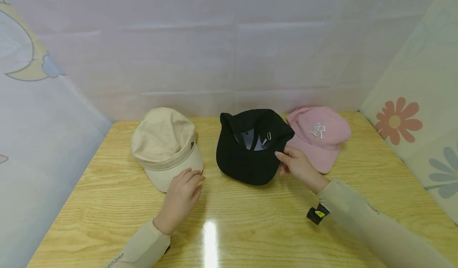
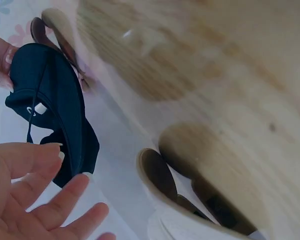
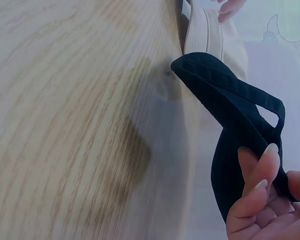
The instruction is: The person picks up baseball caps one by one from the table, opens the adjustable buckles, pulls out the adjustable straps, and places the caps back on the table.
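Head view: your right hand (image 1: 298, 165) pinches the right edge of the black cap (image 1: 247, 164), mid-frame, opening toward the camera, buckle (image 1: 269, 136) showing. Your left hand (image 1: 180, 196), lower left of center, holds nothing, fingers loosely spread, overlapping the brim of the beige cap (image 1: 162, 136) left of center; can't tell if touching. Pink cap (image 1: 330, 127) right of center, on the wood table (image 1: 243, 228).

Gap right of beige cap (image 1: 162, 136), backdrop (image 1: 232, 61) behind
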